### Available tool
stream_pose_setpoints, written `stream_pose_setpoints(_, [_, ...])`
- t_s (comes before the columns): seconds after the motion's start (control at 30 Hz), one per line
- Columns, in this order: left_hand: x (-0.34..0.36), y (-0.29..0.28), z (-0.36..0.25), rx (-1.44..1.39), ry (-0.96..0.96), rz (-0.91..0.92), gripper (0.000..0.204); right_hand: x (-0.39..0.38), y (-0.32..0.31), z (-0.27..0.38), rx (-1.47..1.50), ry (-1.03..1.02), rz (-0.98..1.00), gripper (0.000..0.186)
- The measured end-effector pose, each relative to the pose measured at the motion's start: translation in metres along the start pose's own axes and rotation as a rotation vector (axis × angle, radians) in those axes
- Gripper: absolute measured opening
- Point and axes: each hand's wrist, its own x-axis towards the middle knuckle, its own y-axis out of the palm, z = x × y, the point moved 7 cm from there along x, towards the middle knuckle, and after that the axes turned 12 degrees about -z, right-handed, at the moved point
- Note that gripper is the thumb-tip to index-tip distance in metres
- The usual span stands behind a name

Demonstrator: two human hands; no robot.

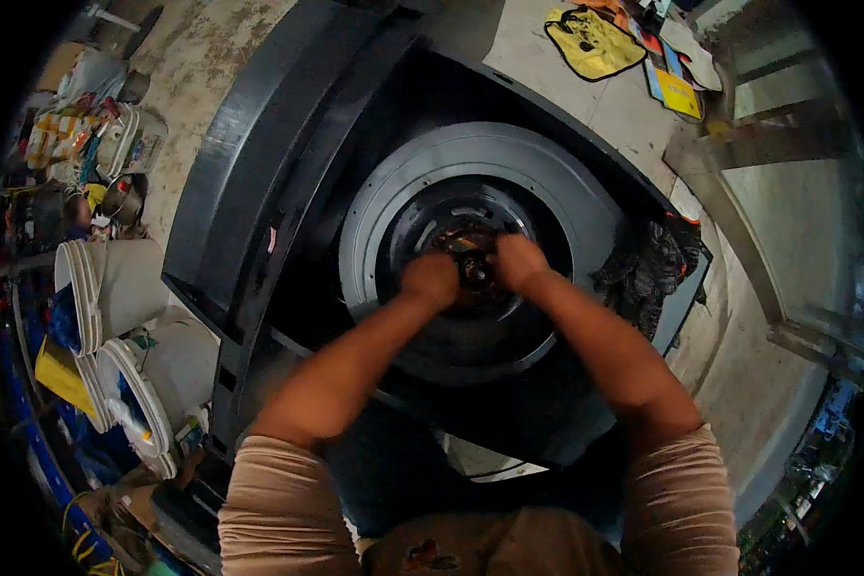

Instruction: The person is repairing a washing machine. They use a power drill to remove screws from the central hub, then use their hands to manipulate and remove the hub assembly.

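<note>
A large dark angular housing [259,163] lies in front of me with a grey metal ring [365,206] set into it. Inside the ring is a black round recess, and at its middle sits a greasy brown-black hub [475,272] with a round centre. My left hand [432,278] is closed at the hub's left side, my right hand [520,261] at its upper right. Both sets of fingers curl inward over the hub's edge, and what they grip is hidden. A pair of dark work gloves [648,274] with an orange cuff rests on the housing's right corner.
White plastic buckets [115,288] lie tipped on the left, below a heap of containers and bags [86,134]. A yellow cloth [595,43] and a yellow-and-blue packet [675,91] lie at the far right. A metal frame [749,230] stands at the right.
</note>
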Motion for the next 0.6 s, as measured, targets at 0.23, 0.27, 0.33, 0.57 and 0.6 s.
stream_pose_setpoints(0.23, [0.015,0.022,0.008,0.117,0.119,0.035,0.030,0.005,0.003,0.007,0.036,-0.023,-0.066,0.026])
stream_pose_setpoints(0.27, [0.017,0.022,0.011,0.063,0.063,0.043,0.031,0.004,-0.001,0.008,0.053,-0.012,-0.040,0.029])
stream_pose_setpoints(0.33, [0.017,0.021,0.015,0.024,0.064,0.054,0.033,-0.005,-0.006,0.010,0.087,0.007,0.010,0.036])
stream_pose_setpoints(0.57, [0.014,-0.014,0.013,-0.062,-0.050,-0.073,0.060,-0.032,-0.009,-0.008,0.257,0.236,-0.001,0.085])
stream_pose_setpoints(0.6, [0.015,-0.014,0.010,-0.071,0.029,-0.118,0.065,-0.028,0.012,-0.009,0.257,0.192,-0.019,0.089])
